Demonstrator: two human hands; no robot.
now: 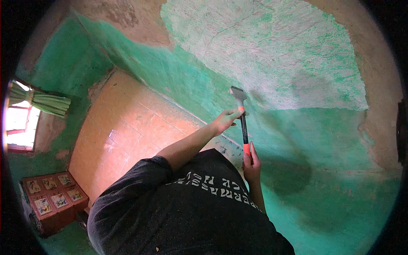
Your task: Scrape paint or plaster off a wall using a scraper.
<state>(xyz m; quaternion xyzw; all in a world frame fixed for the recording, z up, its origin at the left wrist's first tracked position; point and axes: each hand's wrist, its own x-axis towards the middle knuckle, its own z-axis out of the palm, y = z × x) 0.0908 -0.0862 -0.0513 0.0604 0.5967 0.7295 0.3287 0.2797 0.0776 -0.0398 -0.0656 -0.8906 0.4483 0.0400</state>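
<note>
**One scraper, two hands, against a green wall**

In the head view you have one scraper (242,115), and both of your hands are on it. Your left hand (226,120) wraps around the upper part of the black shaft just below the metal blade, fingers closed on it. Your right hand (251,163) is closed around the orange grip at the lower end. The blade rests against the wall (297,140), right at the edge where the green paint meets one large scraped, pale patch (272,55).

Count further: one window (19,125) at the far left, one green curtain (42,102) bunched beside it, and one reddish-brown carton (53,199) on the floor with six picture labels showing on its top. The orange tiled floor (127,127) runs along the foot of the wall.

Your dark T-shirt (182,212) fills the lower middle and hides the floor below you. The window is blown out with light, so nothing beyond it can be made out. The carton's labels are too small to tell. The fisheye rim cuts off the wall's edges on the right.
</note>
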